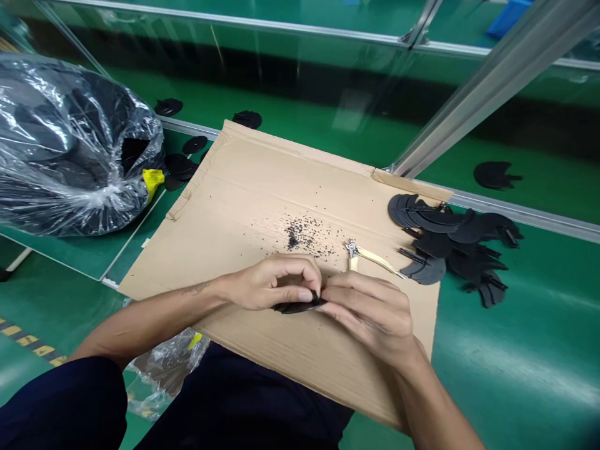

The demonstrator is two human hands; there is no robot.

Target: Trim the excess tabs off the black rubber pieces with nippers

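Between both hands, low over the cardboard sheet, is a thin black disc-like plastic part, partly hidden by the fingers. My left hand pinches it at a small raised piece with thumb and forefinger. My right hand is closed on its right edge. Just beyond the right hand lie side cutters with cream handles, held by neither hand. A scatter of tiny black bits covers the middle of the cardboard, past the left hand.
A pile of black plastic parts lies at the right edge of the cardboard. A clear bag of black discs stands at left, with loose discs beside it. A metal post rises behind on the right.
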